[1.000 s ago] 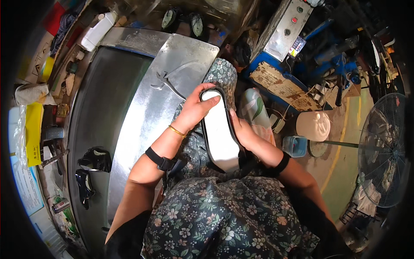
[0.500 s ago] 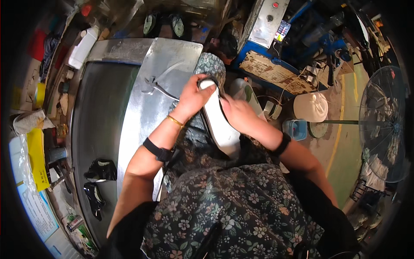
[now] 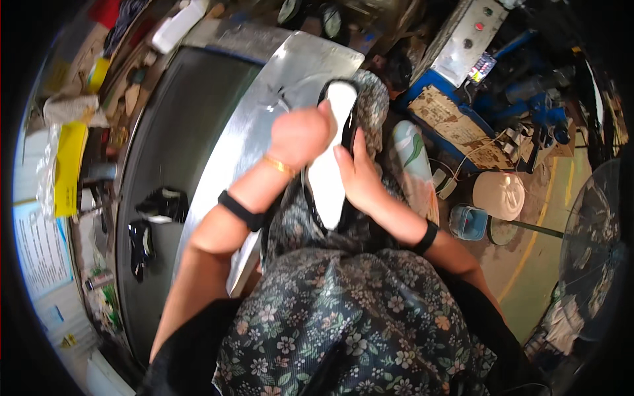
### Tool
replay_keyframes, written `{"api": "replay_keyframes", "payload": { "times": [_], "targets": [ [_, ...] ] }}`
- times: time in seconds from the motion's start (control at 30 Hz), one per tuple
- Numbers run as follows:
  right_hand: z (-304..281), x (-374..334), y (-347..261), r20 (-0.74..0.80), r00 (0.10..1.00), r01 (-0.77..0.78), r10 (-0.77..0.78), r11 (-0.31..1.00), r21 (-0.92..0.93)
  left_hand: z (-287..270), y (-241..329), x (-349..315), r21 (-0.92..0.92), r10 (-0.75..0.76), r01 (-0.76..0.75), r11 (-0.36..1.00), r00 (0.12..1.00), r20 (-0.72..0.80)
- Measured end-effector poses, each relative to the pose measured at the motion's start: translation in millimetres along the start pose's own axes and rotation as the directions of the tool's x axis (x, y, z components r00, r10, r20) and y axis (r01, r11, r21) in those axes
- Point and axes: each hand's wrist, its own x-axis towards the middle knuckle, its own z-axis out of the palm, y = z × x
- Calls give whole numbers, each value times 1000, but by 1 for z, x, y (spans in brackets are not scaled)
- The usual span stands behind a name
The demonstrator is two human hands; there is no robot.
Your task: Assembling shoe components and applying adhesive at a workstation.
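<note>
A dark shoe [image 3: 328,188] lies bottom up over my lap, its long white underside facing me and a black rim around it. My left hand [image 3: 300,135] is closed like a fist against the shoe's left edge, slightly blurred; what its fingers hold, if anything, is hidden. Along the right side my right hand [image 3: 362,178] grips the shoe, thumb on the white underside and fingers by the black edge. Left of the shoe, a metal hand tool like pincers [image 3: 281,99] rests on the shiny metal sheet [image 3: 241,122].
At left runs a dark belt surface [image 3: 191,125] with black shoe parts [image 3: 162,206] on it. A blue-and-white machine [image 3: 462,46] stands at the far right. Nearby are a blue basket [image 3: 467,222], a pale round stool [image 3: 498,196] and a large fan [image 3: 594,254].
My left hand has left the toe end and moved down the shoe's left edge, now fisted. My right hand has its thumb on the underside. The view has turned, shifting the surroundings.
</note>
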Motion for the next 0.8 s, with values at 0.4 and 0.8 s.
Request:
{"api": "replay_keyframes", "payload": {
  "times": [0.4,0.8],
  "targets": [
    [17,-13,21,-221,973,65,-64,998,-3,-28,29,-68,-362,-355,569,738,784,509],
    [-60,144,18,14,965,-245,263,875,418,11,-3,74,-326,-201,420,847,820,535]
  ]
}}
